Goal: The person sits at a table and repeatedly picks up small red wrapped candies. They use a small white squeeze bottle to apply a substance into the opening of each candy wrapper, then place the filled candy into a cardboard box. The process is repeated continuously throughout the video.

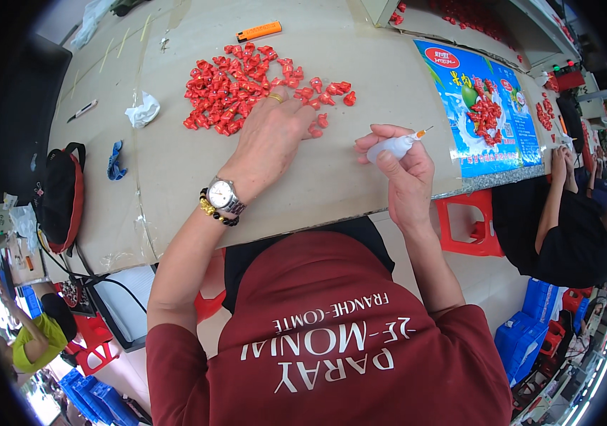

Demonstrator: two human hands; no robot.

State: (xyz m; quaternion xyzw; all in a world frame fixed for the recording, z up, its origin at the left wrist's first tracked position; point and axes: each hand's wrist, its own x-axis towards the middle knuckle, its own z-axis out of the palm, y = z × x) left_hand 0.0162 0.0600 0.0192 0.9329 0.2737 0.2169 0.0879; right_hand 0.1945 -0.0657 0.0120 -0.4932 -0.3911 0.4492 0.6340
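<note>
Many small glossy red plastic pieces [222, 92] lie in a loose heap on the beige tabletop [318, 181]. My left hand [273, 131], with a watch and a bead bracelet at its wrist, reaches over the heap's right side. Its fingers are bent down together among the pieces, and the fingertips are partly hidden. To the right, a little above the table, my right hand [406, 170] is closed round a small whitish squeeze bottle [392, 147]. The bottle tilts, its orange-based needle tip pointing up and to the right. A few red pieces lie scattered beside my left fingers.
An orange lighter [259, 31] lies beyond the heap. At the left are a crumpled white tissue [142, 110], a craft knife [83, 110], a blue scrap [115, 162] and a black-and-red bag [61, 199]. More red pieces rest on a blue printed sheet [470, 153]. Co-workers sit on both sides.
</note>
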